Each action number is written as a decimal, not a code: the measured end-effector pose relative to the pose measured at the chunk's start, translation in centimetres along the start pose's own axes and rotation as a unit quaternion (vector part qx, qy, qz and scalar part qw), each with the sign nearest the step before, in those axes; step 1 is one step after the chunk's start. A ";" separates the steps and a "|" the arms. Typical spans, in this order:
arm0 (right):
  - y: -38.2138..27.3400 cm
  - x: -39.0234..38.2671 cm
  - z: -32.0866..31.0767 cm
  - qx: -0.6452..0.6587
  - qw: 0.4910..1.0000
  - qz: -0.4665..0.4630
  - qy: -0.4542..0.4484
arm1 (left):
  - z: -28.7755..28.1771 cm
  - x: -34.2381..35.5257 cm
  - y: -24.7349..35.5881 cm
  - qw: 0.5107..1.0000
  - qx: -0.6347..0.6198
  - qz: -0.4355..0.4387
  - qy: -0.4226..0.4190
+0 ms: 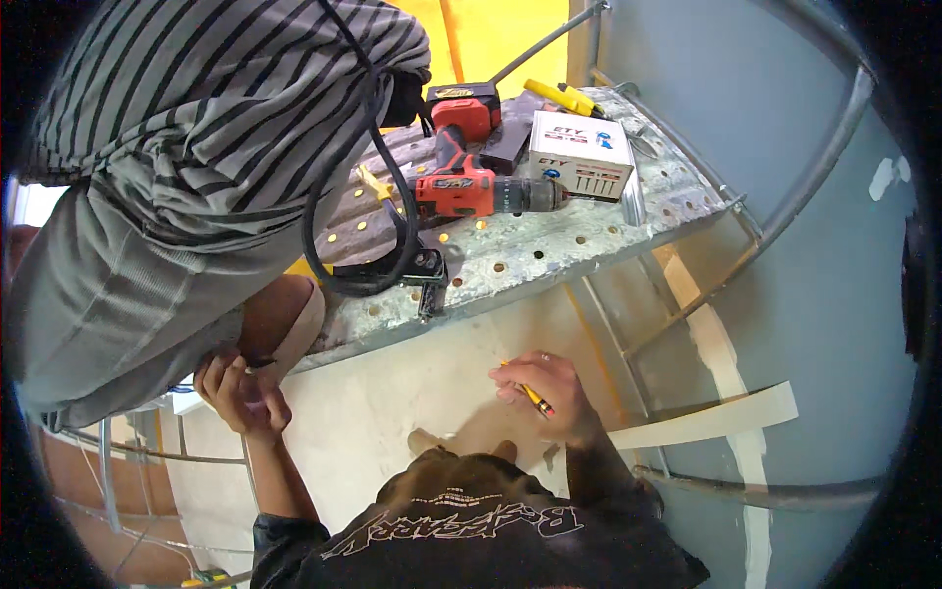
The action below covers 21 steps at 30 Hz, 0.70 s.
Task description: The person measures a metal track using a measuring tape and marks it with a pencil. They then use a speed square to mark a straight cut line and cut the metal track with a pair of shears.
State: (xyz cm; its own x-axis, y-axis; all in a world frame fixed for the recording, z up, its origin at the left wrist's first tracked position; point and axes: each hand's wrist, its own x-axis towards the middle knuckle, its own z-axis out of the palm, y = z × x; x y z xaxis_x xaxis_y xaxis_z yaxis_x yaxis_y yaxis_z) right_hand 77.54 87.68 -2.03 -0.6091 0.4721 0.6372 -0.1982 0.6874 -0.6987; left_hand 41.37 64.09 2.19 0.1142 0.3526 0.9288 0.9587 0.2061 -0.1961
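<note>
My right hand [540,388] is closed on a yellow pencil [535,398], over the pale floor below the plank's front edge. At the lower left, my left hand [243,393] has curled fingers beside a co-worker's bare leg [280,319]. A small dark item shows at its fingertips, too unclear to name. The co-worker, in striped top [216,79] and grey shorts [128,294], is on the perforated metal plank [510,250]. On it lie a red-and-black drill [456,194], a white box [579,157], yellow-handled tools [559,96], a black bracket [427,270] and a looped black cable [314,226].
Tubular scaffold rails [854,98] run along the right against a blue-grey wall [824,294] with white patched strips. A pale strip [706,417] sticks out at lower right. More rails [206,456] are at the lower left. A yellow surface [500,39] shows behind the plank.
</note>
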 end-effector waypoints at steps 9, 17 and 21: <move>-0.8 -1.0 -0.3 -0.016 1.000 0.012 0.022 | 0.2 0.3 0.3 1.000 -0.017 0.005 0.003; -2.0 -1.9 3.8 0.004 0.999 0.007 -0.042 | 0.1 1.9 1.8 0.997 -0.059 -0.043 -0.023; -2.9 -3.6 7.7 0.034 0.989 0.075 -0.125 | 0.4 2.9 2.0 0.989 -0.124 -0.033 -0.071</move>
State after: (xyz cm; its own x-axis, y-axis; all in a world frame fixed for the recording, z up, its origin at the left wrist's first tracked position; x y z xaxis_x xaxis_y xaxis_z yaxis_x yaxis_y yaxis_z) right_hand 74.39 79.71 -4.81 -0.8045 0.4098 0.4299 -0.1369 0.5764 -0.8056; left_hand 43.53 65.92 4.32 0.0291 0.4750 0.8795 0.9992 0.0094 -0.0381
